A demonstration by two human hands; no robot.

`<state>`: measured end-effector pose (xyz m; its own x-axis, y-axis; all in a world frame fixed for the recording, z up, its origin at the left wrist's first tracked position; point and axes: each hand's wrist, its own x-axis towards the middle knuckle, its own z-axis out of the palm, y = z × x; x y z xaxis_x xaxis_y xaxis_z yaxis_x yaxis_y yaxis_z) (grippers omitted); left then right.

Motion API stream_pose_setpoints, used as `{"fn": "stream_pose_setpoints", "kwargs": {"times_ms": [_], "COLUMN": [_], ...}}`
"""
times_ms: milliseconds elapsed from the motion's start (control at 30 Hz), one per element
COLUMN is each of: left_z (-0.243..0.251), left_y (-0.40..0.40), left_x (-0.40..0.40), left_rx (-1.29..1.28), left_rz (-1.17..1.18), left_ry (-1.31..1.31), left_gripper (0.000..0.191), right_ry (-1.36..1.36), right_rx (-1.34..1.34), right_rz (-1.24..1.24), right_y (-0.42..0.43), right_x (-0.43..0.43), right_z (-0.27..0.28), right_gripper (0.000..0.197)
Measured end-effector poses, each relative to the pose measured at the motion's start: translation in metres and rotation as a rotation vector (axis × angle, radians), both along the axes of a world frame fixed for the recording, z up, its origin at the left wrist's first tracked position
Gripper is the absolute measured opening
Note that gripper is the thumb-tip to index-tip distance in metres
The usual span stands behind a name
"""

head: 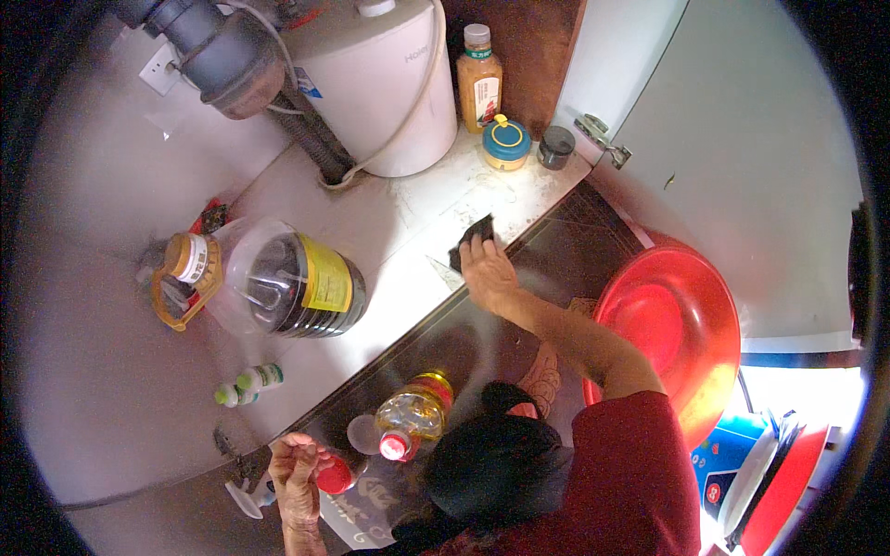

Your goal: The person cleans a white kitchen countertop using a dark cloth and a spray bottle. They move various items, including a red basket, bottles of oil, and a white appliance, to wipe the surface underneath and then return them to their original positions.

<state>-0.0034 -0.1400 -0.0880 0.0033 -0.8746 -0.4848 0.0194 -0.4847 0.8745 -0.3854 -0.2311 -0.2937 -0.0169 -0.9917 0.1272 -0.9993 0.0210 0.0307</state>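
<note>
In the head view my right hand [488,274] presses a dark cloth [475,238] onto the white cabinet floor [424,240], close to its front edge. My left hand [297,472] is raised at the lower left, fingers bent, beside a red-capped container [335,475]; whether it touches anything is not clear. Between the hands, below the cabinet edge, stands a bottle of yellow oil [415,410] with a red cap. A large plastic jug [299,278] of dark liquid with an orange handle is on the cabinet floor at the left.
A white water heater [389,83], a drain pipe [236,62], a juice bottle [480,83], a blue-lidded jar [506,142] and a dark jar [555,147] stand at the back. Two small green-capped bottles [259,377] are at the left. A red basin [702,320] is at the right, near the cabinet door [751,174].
</note>
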Motion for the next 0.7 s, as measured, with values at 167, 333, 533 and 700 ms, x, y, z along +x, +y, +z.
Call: {"fn": "stream_pose_setpoints", "kwargs": {"times_ms": [167, 333, 533, 700], "left_z": [-0.001, -0.001, 0.001, -0.001], "left_y": [0.002, 0.005, 0.011, 0.010], "left_x": [-0.002, 0.000, 0.008, -0.005], "left_rx": [-0.037, -0.039, -0.049, -0.087], "left_rz": [-0.026, -0.050, -0.105, -0.171], "left_ry": [-0.088, -0.106, -0.183, -0.223], "left_gripper": [0.020, 0.023, 0.025, 0.025], "right_ry": [-0.115, -0.090, 0.032, 0.072], "right_rx": [0.170, -0.142, -0.139, -0.212], "right_rz": [-0.097, -0.366, 0.011, -0.039], "right_y": [0.009, 0.008, 0.006, 0.006], "right_x": [-0.049, -0.104, -0.006, -0.056], "right_z": [0.039, 0.007, 0.005, 0.007], "right_gripper": [0.037, 0.028, 0.017, 0.017]}}
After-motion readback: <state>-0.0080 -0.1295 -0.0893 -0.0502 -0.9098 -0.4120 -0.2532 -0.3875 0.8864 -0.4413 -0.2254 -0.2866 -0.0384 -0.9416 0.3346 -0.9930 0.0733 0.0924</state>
